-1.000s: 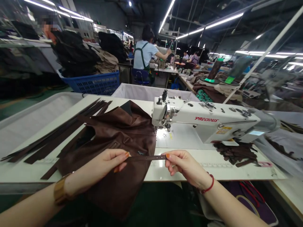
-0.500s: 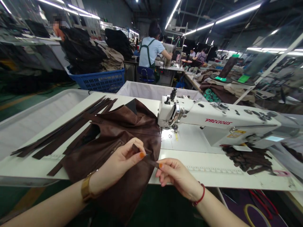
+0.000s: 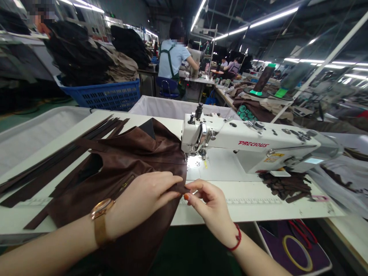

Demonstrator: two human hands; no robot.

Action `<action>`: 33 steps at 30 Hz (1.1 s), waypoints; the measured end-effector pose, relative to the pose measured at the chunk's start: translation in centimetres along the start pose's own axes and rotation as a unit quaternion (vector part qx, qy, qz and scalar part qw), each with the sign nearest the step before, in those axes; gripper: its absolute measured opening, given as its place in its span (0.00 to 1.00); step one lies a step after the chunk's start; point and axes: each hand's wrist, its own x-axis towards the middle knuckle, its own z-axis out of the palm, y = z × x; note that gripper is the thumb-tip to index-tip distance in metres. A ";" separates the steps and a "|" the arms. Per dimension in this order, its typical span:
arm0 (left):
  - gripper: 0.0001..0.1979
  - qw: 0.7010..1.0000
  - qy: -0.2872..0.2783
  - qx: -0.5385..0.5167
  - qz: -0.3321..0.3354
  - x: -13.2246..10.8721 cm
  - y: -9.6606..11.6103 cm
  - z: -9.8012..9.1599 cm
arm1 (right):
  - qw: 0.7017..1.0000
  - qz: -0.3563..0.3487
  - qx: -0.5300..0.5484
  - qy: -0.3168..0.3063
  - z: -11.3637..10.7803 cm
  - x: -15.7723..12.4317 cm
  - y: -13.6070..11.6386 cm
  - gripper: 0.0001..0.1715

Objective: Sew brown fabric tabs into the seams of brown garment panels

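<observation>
My left hand point(image 3: 151, 193) is closed over the edge of a brown leather-look garment piece point(image 3: 143, 153), its thumb and fingers pinching a short brown strip point(image 3: 181, 188). The right end of that strip sits in the pinch of my right hand point(image 3: 211, 203), just in front of the machine's needle area. Most of the strip is hidden by my left fingers. Spread over the table, the garment piece has a zipper point(image 3: 126, 183) and an opening, and hangs past the front edge. A white sewing machine point(image 3: 224, 136) stands beyond my right hand, its lamp lit.
Long dark strips point(image 3: 48, 170) lie at the left of the white table point(image 3: 207, 212). Short brown strips point(image 3: 284, 186) are heaped under the machine's right end. An open drawer holds a tape roll point(image 3: 284, 245). Behind are a blue basket point(image 3: 109, 96) and a seated person point(image 3: 172, 61).
My left hand has turned palm-down over the strip, and the two hands have come closer together. The view has shifted to the right.
</observation>
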 end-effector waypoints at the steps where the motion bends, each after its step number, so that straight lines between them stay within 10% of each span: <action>1: 0.12 1.000 0.008 -0.010 0.006 0.2 -0.3 0.1 | 1.000 0.008 0.005 0.005 -0.1 0.1 0.5 0.09; 10: 0.09 0.995 0.003 0.086 0.045 6.8 -5.4 2.3 | 0.981 -0.017 -0.193 -0.022 -2.9 5.0 5.0 0.10; 20: 0.11 0.998 0.053 0.044 -0.001 8.1 -10.8 8.6 | 0.813 -0.161 -0.533 -0.171 -2.4 7.9 7.7 0.11; 33: 0.09 0.994 0.064 -0.039 0.074 7.1 -8.4 6.7 | 0.905 -0.185 -0.380 -0.039 -4.7 8.4 9.1 0.10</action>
